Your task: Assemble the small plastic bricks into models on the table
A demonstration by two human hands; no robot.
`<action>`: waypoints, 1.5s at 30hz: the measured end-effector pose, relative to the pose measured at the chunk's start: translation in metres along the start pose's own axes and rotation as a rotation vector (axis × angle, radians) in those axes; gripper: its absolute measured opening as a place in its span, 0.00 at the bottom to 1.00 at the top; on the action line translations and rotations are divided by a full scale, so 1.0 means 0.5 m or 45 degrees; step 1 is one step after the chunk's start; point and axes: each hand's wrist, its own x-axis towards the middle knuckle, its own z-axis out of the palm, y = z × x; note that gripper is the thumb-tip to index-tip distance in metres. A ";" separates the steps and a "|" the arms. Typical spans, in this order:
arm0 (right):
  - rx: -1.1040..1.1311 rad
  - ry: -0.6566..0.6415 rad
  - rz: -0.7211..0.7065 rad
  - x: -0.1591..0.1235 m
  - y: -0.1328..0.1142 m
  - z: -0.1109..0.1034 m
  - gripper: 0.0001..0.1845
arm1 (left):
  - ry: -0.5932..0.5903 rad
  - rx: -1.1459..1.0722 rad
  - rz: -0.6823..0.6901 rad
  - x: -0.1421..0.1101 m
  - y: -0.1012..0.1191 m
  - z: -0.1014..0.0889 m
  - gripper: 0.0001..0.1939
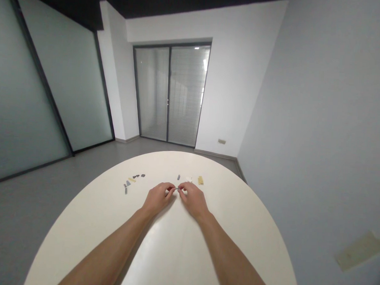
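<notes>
On the round white table (79, 221), far left of the left hand, lie two small grey plastic pieces (125, 186). Just beyond the left hand are a small yellow piece (131, 180) and some dark grey pieces (137, 176). The left hand (157, 198) is curled, and its fingers (171, 187) pinch a tiny grey piece (176, 188) between the hands. The right hand (193, 200) is also curled, and its fingers (181, 189) hold the same piece from the other side. The piece is too small to see its shape well. Beyond the right hand are a narrow grey piece (178, 177), a white piece (188, 179) and a yellow piece (200, 180), all apart from the hands.
</notes>
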 end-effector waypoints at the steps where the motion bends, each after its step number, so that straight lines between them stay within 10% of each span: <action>1: -0.001 0.005 0.004 0.000 0.001 0.001 0.06 | 0.003 0.005 -0.002 0.000 0.000 0.000 0.15; 45: -0.001 -0.022 -0.011 0.001 0.007 0.007 0.06 | -0.004 -0.004 0.022 0.000 -0.007 0.001 0.12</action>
